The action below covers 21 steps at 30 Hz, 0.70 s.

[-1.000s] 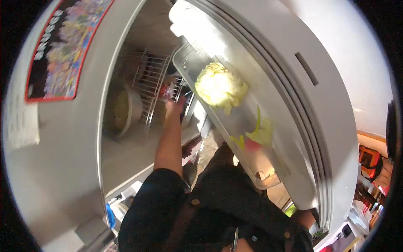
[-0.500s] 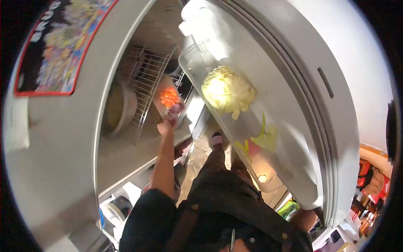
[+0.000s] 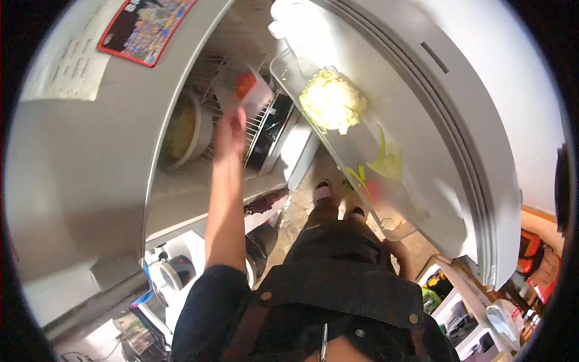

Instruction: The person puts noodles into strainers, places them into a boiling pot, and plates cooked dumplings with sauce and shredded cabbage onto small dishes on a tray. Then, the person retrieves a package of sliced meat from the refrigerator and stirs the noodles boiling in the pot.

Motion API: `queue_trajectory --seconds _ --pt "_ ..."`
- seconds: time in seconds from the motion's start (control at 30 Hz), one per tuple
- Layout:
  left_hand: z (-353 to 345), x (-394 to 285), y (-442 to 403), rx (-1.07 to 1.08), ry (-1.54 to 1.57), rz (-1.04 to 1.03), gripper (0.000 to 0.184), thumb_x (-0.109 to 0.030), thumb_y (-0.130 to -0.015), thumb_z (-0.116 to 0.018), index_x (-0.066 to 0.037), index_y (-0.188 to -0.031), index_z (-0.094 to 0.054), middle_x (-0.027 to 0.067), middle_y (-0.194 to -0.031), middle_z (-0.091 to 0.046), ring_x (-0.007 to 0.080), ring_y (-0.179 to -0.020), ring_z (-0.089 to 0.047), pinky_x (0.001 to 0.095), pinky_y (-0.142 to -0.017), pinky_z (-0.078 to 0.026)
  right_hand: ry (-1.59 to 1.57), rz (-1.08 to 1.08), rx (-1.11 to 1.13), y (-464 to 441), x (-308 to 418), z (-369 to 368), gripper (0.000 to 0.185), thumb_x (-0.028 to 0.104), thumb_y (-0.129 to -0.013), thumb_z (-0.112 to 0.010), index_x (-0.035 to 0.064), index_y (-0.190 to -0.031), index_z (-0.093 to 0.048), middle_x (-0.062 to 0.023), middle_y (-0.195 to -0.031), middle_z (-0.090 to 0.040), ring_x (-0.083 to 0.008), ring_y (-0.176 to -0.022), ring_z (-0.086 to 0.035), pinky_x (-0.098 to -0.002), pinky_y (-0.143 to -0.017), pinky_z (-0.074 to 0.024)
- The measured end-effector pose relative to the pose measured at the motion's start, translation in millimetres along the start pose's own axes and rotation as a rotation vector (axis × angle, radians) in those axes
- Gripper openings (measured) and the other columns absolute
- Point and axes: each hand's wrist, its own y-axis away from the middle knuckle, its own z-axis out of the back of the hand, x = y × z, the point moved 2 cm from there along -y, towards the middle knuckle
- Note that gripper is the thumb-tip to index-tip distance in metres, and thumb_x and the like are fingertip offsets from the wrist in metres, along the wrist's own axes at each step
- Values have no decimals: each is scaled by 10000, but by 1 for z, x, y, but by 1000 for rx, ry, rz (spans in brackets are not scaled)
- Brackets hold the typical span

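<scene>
My left hand [image 3: 232,130] reaches into an open fridge. Its fingers are closed on a pale plastic container [image 3: 260,96], which is blurred by motion and holds orange pieces [image 3: 245,84]. The container is tilted, above a wire shelf [image 3: 256,130]. To the left of my hand a round white tub [image 3: 194,130] with yellowish contents stands inside the fridge. My right hand [image 3: 403,259] is low beside my apron, near the lower end of the door bin; its fingers are mostly hidden.
The open fridge door [image 3: 416,139] is on the right. Its clear bin [image 3: 338,154] holds a pale leafy cabbage or lettuce head [image 3: 332,102] and loose green leaf pieces [image 3: 386,161]. Below, to the right, stands a shelf unit [image 3: 443,301] with packages.
My left hand has moved further into the fridge with the container, which has tilted. My right hand has come into view beside my apron. The whole view has shifted.
</scene>
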Motion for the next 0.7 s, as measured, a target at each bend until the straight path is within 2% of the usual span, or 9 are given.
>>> queue_trajectory --seconds 0.07,0.2,0.27,0.33,0.37,0.43,0.5,0.6,0.7 --pt "-33 -3 -41 -175 195 62 159 -120 -879 -572 10 -971 -568 108 -897 -614 185 -791 -609 250 -703 -533 34 141 138 8 28 -46 273 273 -852 -585 26 -960 -625 -66 -842 -622 -171 -771 -575 -339 -685 -462" --pt "-25 14 -135 144 67 -201 211 -197 -902 -539 -12 -998 -574 117 -932 -616 218 -838 -611 289 -766 -546 115 725 160 43 206 -122 250 214 -894 -555 19 -1041 -611 -91 -925 -626 -178 -817 -588 -330 -730 -472" --pt "-41 9 -117 64 111 -162 227 -250 -916 -529 -35 -963 -581 96 -896 -618 204 -779 -607 287 -717 -540 131 718 211 21 236 -170 250 190 -896 -569 25 -1081 -603 -91 -971 -629 -180 -851 -591 -327 -754 -475" --pt "-35 30 -114 -229 244 67 237 -284 -923 -537 -55 -893 -584 63 -802 -609 158 -674 -580 269 -657 -510 155 727 220 -1 257 -206 257 175 -883 -598 32 -1096 -600 -83 -994 -632 -183 -870 -592 -326 -770 -474" --pt "-14 54 -115 -4 -4 -17 247 -295 -928 -537 -59 -879 -589 52 -783 -602 149 -667 -575 272 -646 -506 172 773 181 -1 274 -215 253 169 -878 -606 31 -1090 -601 -80 -991 -634 -186 -866 -594 -325 -773 -474" --pt "-9 84 -57 3 -523 -43 217 -272 -929 -533 -75 -887 -614 29 -752 -588 141 -670 -575 296 -628 -507 91 919 116 2 304 -219 230 175 -875 -617 32 -1056 -608 -85 -974 -635 -201 -846 -593 -325 -771 -475" --pt "33 121 -69 -94 -380 12 222 -279 -934 -514 -95 -961 -634 32 -812 -609 138 -719 -567 326 -672 -494 -48 816 120 -18 285 -230 215 171 -881 -611 32 -1045 -607 -93 -976 -627 -204 -858 -587 -324 -785 -470" --pt "148 145 -182 -169 -758 208 344 -336 -955 -424 -95 -1078 -637 112 -1066 -606 227 -920 -595 392 -902 -462 -113 833 225 -36 230 -226 236 184 -913 -560 14 -1073 -588 -120 -1058 -608 -215 -955 -560 -345 -872 -439" --pt "160 115 -232 -302 -736 172 334 -314 -943 -427 -83 -1075 -629 115 -1071 -602 229 -929 -592 391 -911 -462 -22 668 202 -44 162 -190 245 187 -915 -556 11 -1084 -581 -128 -1072 -601 -224 -972 -551 -349 -882 -433"
